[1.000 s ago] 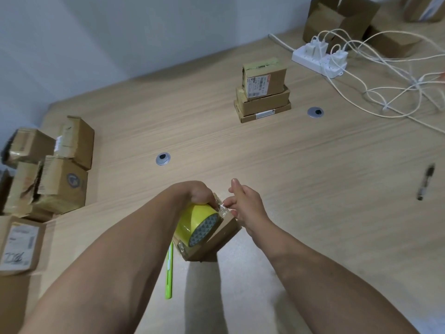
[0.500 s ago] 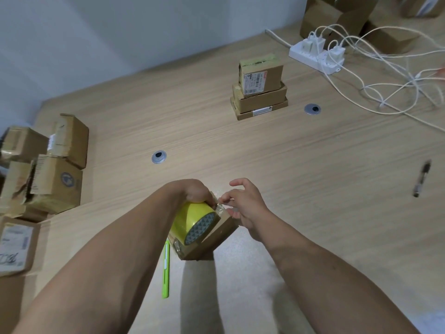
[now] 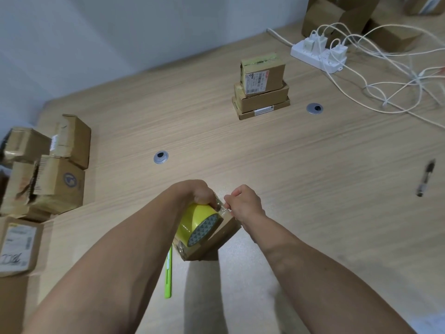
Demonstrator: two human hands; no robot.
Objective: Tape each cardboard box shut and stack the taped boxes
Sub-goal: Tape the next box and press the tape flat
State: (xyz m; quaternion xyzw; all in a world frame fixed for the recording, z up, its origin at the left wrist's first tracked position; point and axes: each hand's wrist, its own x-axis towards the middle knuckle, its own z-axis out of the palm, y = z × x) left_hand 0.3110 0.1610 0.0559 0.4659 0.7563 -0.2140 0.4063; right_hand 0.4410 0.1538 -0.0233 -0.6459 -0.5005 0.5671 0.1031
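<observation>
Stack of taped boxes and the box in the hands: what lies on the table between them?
Nothing: bare wooden table between stack and held box, in the head view.

The left hand (image 3: 201, 194) curls over the yellow tape roll (image 3: 196, 221), and its fingers disappear between the roll and the small cardboard box (image 3: 218, 237). The roll covers most of the box's top. The right hand (image 3: 246, 205) pinches crinkled tape (image 3: 220, 209) at the box's corner, its fingers mostly hidden behind the knuckles. A green stick-like tool (image 3: 168, 276) lies on the bench half covered by forearm and box, its kind unclear. Labels on the stack of taped boxes (image 3: 261, 92) are too small to read. The pen (image 3: 425, 180) is blurred. The open boxes (image 3: 337, 13) at top right and the pile of boxes (image 3: 48, 179) at left are cut by the edges — so are the white cables (image 3: 397, 75).
</observation>
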